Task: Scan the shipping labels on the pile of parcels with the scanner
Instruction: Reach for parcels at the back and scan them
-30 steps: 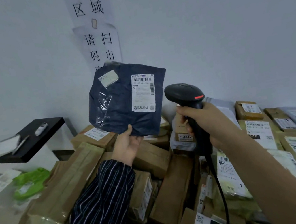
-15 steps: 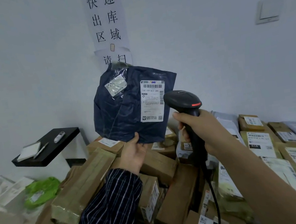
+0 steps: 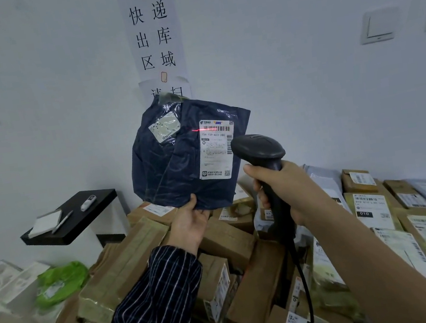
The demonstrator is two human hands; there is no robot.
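Left hand (image 3: 191,226) pinches parcel (image 3: 176,166), right hand (image 3: 291,191) grips scanner (image 3: 258,147).

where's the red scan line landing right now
In the head view the red scan line crosses the barcode at the top of the white label on the dark blue parcel held up by the left hand, just up-left of the scanner.

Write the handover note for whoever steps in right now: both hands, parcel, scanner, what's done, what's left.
Left hand pinches the lower edge of the dark blue parcel, held up before the wall.
Right hand grips the scanner, aimed at the parcel's white label.
Done: the red scan line lies across the label's top barcode; whether it registered cannot be told.
Left: set this parcel aside, then scan the pile of boxes and bags below.
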